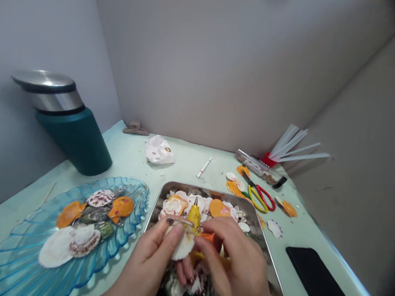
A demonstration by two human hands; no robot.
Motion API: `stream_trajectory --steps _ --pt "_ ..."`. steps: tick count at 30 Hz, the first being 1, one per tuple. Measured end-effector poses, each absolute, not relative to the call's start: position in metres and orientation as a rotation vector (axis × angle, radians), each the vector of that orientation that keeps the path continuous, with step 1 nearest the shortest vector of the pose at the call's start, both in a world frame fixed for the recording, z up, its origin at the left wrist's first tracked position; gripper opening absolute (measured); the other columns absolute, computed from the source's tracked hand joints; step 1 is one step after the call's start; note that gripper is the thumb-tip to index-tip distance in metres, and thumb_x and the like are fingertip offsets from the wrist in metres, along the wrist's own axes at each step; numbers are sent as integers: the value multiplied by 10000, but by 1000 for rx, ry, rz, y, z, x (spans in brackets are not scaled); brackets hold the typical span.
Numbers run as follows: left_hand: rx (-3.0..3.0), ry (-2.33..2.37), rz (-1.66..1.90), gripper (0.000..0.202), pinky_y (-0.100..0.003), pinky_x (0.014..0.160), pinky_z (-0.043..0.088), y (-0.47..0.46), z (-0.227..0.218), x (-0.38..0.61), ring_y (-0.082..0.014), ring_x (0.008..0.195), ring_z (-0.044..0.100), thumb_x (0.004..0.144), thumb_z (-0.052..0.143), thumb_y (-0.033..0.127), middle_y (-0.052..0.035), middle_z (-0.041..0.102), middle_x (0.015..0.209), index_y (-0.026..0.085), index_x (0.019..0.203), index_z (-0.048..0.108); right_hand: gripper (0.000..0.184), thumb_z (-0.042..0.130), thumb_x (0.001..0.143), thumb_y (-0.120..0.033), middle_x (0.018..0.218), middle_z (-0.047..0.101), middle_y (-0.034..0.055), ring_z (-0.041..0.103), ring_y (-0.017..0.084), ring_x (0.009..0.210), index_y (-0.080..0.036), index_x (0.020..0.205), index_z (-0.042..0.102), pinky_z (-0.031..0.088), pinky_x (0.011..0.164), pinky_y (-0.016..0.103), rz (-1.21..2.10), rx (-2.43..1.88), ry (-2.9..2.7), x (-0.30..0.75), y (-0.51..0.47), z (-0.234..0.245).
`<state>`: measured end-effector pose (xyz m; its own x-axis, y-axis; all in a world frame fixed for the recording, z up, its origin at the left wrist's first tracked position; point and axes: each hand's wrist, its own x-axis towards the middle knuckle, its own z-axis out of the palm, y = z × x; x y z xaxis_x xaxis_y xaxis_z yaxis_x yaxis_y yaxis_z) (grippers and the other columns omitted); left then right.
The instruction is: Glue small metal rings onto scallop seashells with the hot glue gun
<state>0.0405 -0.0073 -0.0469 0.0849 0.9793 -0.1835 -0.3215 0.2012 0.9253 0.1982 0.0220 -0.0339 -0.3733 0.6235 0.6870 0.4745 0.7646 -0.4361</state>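
My left hand [153, 248] pinches a pale scallop shell [182, 247] between thumb and fingers, over the metal tray. Along the shell's upper edge runs a thin, shiny strip that I cannot identify. My right hand [236, 257] is closed at the shell's right edge, thumb and forefinger drawn together; what they grip is hidden. Behind the fingers a yellow glue gun [194, 214] with an orange part points its metal tip away from me, its body partly covered by my right hand. Shells [219, 208] in white, orange and purple fill the metal tray [270, 268].
Left stands a blue shell-shaped dish [118, 246] holding shells, with a green bottle [80, 141] behind it. Scissors [259, 196], a clear tube [259, 167] and glue sticks [289, 144] lie right. A black phone-like slab [319, 280] and crumpled wrapper [159, 150] are on the table.
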Motion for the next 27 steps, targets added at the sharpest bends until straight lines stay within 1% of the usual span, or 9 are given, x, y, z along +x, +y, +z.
stream_trajectory --steps 2,4,7,10,13,16,18,23,27 --pt "739 983 1227 291 -248 478 485 -5 -45 39 -153 459 592 838 579 420 -13 656 551 155 958 572 73 516 878 -126 790 626 55 609 164 683 -170 907 566 497 601 274 212 -923 -2083 203 23 -29" --pt "660 994 1303 342 -258 519 508 -4 -42 38 -158 526 625 827 603 403 -30 696 687 166 1062 526 102 513 885 -172 733 604 40 596 182 629 -189 800 566 485 547 300 183 -1057 -2223 208 24 -22" --pt "668 1034 1371 328 -227 533 499 -2 -37 35 -147 595 641 813 637 364 -41 704 793 161 1046 524 119 658 784 -268 751 624 60 620 257 687 -195 738 576 503 545 368 136 -1268 -2509 212 26 -11" --pt "716 1077 1392 307 -216 491 479 1 -34 32 -155 581 642 802 639 396 -38 699 746 148 960 552 231 754 680 -285 839 675 108 645 331 813 -176 829 617 530 646 459 154 -1429 -2688 209 24 -9" --pt "728 1126 1397 351 -223 482 485 3 -32 30 -136 509 623 785 646 431 -17 699 745 168 998 551 310 737 678 -198 855 711 132 674 337 805 -146 962 622 541 676 479 196 -1494 -2778 204 20 -16" --pt "744 1148 1408 425 -220 503 494 4 -29 28 -115 488 607 806 630 409 0 692 767 196 1153 507 345 653 722 -105 822 727 129 697 327 757 -128 1063 603 556 639 456 186 -1445 -2802 206 20 -23" --pt "757 1128 1416 476 -205 476 470 5 -27 26 -110 467 585 830 598 412 8 676 714 196 1232 463 367 603 766 -106 837 730 123 705 307 753 -138 1131 578 562 639 427 208 -1373 -2736 214 23 -22" --pt "805 1068 1416 493 -178 453 415 4 -26 24 -104 481 556 863 557 405 13 640 669 181 1277 411 344 514 886 -279 1015 713 89 701 237 818 -232 1227 530 564 653 321 460 -1138 -2295 242 34 1" --pt "796 1035 1375 494 -197 469 435 5 -28 24 -115 473 564 860 560 410 15 638 640 167 1263 411 333 470 913 -442 760 679 32 645 174 627 -257 1170 570 535 521 250 924 -920 -1863 241 32 8"
